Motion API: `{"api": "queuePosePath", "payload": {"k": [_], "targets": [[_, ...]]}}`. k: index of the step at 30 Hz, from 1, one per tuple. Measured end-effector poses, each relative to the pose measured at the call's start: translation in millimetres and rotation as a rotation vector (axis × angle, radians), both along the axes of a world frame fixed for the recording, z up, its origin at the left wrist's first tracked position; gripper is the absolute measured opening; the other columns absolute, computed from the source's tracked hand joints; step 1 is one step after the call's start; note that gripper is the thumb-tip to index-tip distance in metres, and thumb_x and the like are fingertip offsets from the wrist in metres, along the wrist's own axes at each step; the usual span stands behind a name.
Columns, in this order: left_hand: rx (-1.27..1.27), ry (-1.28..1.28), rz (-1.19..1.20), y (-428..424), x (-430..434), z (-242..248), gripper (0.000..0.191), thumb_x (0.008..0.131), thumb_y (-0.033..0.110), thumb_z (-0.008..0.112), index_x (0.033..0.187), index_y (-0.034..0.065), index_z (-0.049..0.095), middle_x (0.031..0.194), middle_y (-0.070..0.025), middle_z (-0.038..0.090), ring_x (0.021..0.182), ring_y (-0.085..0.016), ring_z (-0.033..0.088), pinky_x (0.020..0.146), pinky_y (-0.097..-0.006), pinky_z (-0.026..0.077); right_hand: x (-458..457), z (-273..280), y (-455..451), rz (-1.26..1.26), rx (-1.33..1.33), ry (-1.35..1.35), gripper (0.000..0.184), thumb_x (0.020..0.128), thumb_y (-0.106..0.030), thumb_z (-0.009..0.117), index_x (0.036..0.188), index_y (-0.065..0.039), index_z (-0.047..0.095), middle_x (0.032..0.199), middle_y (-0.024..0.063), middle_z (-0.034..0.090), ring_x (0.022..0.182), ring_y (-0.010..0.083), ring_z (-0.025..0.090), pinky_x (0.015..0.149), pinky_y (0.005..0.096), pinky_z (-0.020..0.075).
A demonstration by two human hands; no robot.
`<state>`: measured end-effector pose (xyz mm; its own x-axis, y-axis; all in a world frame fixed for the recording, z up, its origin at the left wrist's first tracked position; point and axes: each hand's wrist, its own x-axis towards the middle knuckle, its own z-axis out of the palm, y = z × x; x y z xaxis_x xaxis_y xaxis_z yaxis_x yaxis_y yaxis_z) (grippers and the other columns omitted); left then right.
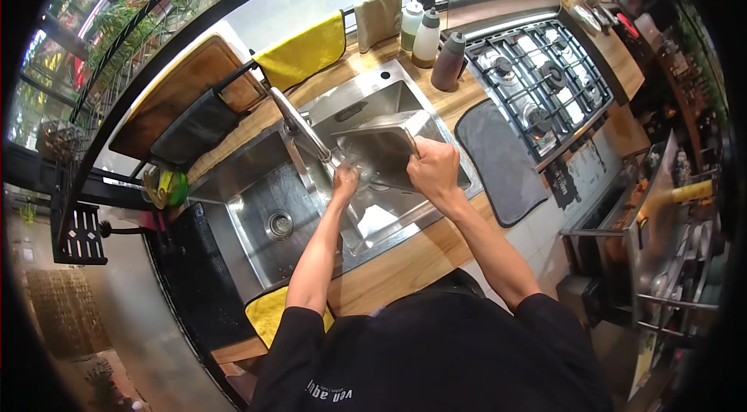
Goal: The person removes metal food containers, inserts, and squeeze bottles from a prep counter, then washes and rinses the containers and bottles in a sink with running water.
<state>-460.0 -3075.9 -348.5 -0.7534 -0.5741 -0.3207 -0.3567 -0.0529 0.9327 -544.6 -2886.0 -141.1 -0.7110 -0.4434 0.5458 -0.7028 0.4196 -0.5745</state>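
Note:
My right hand (435, 170) is closed around the rim of a rectangular stainless-steel pan (379, 146), held tilted over the right basin (402, 97) of a double sink. At the end of the chrome faucet (300, 123), my left hand (346, 180) is beside the pan's inside. Water splashes between that hand and the pan. Whether the left fingers grip the faucet head or are only in the stream cannot be made out. In the left basin (251, 202) a round drain strainer (279, 224) shows, with wet patches around it.
Three squeeze bottles (448, 62) stand behind the sink's right corner. A grey drying mat (499, 161) lies between sink and gas stove (543, 73). Yellow cloth (303, 50) hangs on the rail behind; another yellow cloth (268, 313) lies in front. A wooden cutting board (192, 91) leans at back left.

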Motion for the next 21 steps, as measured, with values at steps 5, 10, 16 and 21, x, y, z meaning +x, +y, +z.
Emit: {"api": "queuePosePath", "payload": {"k": [5,10,16,21], "targets": [[0.284,0.123,-0.031,-25.4,2.9,-46.7,0.037,0.088,0.031,0.046,0.106,0.0031,0.062,0.094,-0.0051,0.063,0.085,-0.014,0.058,0.071,-0.0302,0.048,1.6,21.5,11.8,0.137,0.033,0.279,0.016,0.059,-0.004,0.059,0.062,-0.009,0.044,0.054,0.0066,0.044,0.047,0.0242,0.049,0.044,0.0355,0.0371],[-0.059,0.165,0.066,-33.2,6.4,-45.0,0.028,0.088,0.028,0.047,0.097,0.0057,0.061,0.08,-0.006,0.063,0.073,-0.021,0.062,0.064,-0.0336,0.047,-22.0,61.9,40.7,0.229,0.051,0.562,0.02,0.056,-0.005,0.06,0.059,-0.01,0.041,0.053,0.0032,0.039,0.045,0.0199,0.044,0.041,0.0323,0.0344],[-0.691,0.113,0.083,-98.0,10.0,-20.7,0.035,0.079,0.006,0.063,0.112,0.0047,0.051,0.1,-0.0079,0.057,0.08,-0.013,0.058,0.065,-0.0273,0.049,-20.4,135.9,56.9,0.321,-0.012,0.786,0.026,0.05,-0.011,0.059,0.055,-0.007,0.033,0.052,0.0038,0.032,0.043,0.0183,0.039,0.037,0.0305,0.0288],[-1.234,0.31,0.044,-77.5,-23.9,115.6,0.046,0.082,0.011,0.063,0.124,0.0064,0.046,0.122,-0.0177,0.05,0.095,-0.034,0.059,0.082,-0.0412,0.047,-1.6,147.5,87.0,0.162,-0.088,0.86,0.027,0.045,-0.014,0.056,0.052,-0.007,0.031,0.051,0.0028,0.03,0.042,0.0168,0.038,0.037,0.03,0.0276]]}}
